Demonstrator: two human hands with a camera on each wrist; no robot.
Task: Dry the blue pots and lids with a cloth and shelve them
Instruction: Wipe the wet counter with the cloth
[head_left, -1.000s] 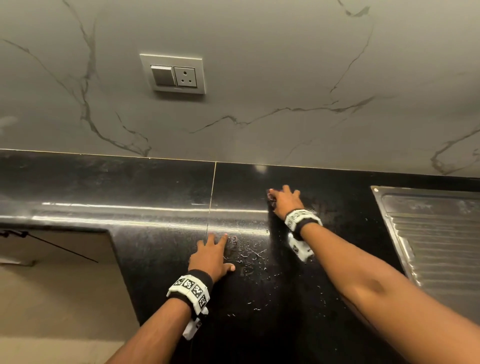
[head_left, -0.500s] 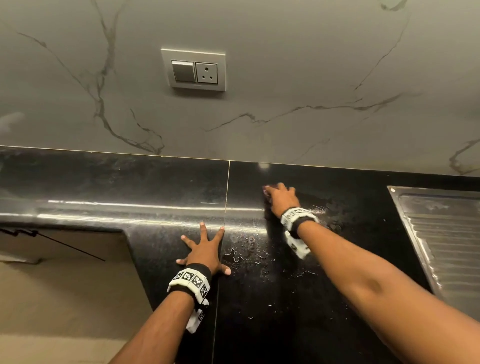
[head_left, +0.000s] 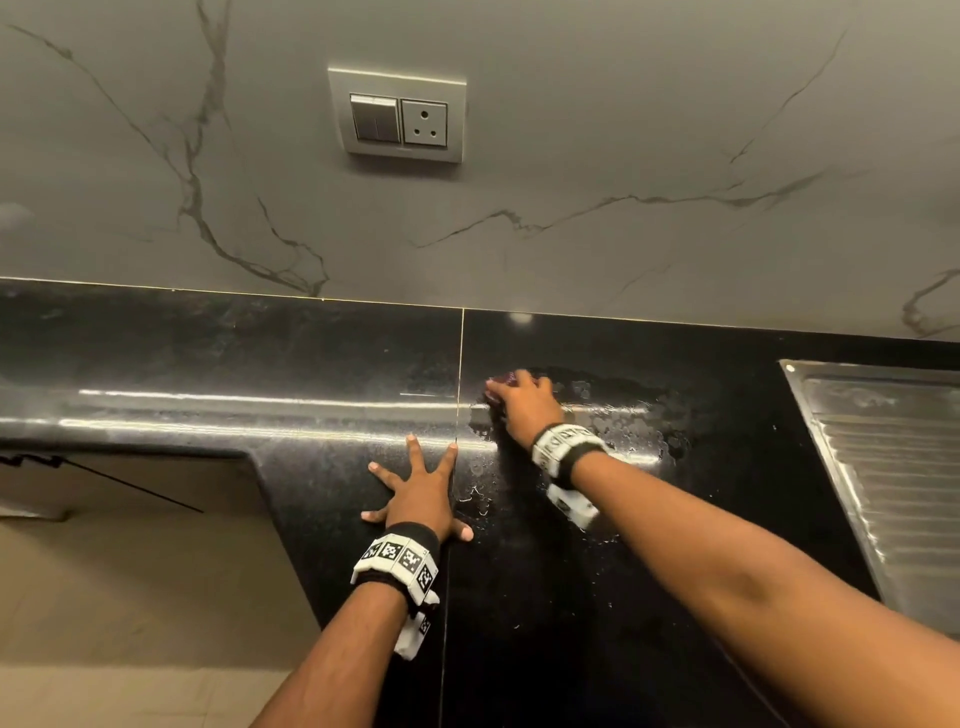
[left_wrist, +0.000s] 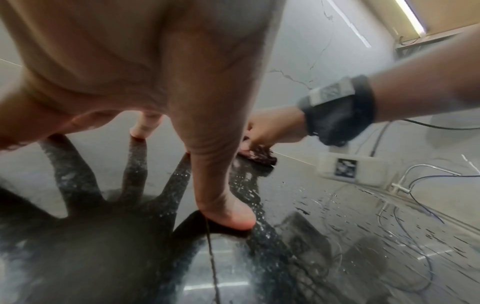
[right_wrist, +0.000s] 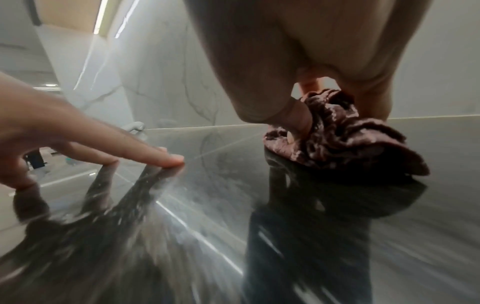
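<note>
No blue pot or lid shows in any view. My right hand (head_left: 522, 402) grips a bunched maroon cloth (right_wrist: 345, 133) and presses it on the wet black counter (head_left: 571, 597) near the back wall; in the head view only a sliver of the cloth (head_left: 501, 378) peeks out past the fingers. My left hand (head_left: 418, 493) lies flat on the counter with its fingers spread, nearer to me and left of the right hand, holding nothing. The left wrist view shows its thumb and fingertips (left_wrist: 228, 218) touching the glossy surface, with the cloth (left_wrist: 257, 157) beyond.
Water drops and a smeared wet patch (head_left: 623, 415) spread around the right hand. A steel sink drainboard (head_left: 893, 467) lies at the right. A switch and socket plate (head_left: 397, 117) sits on the marble wall. The counter steps back at the left over a tiled floor (head_left: 130, 597).
The right hand has pushed the cloth leftward along the back of the counter, leaving a smeared wet trail. The left hand has spread its fingers wider and stays planted.
</note>
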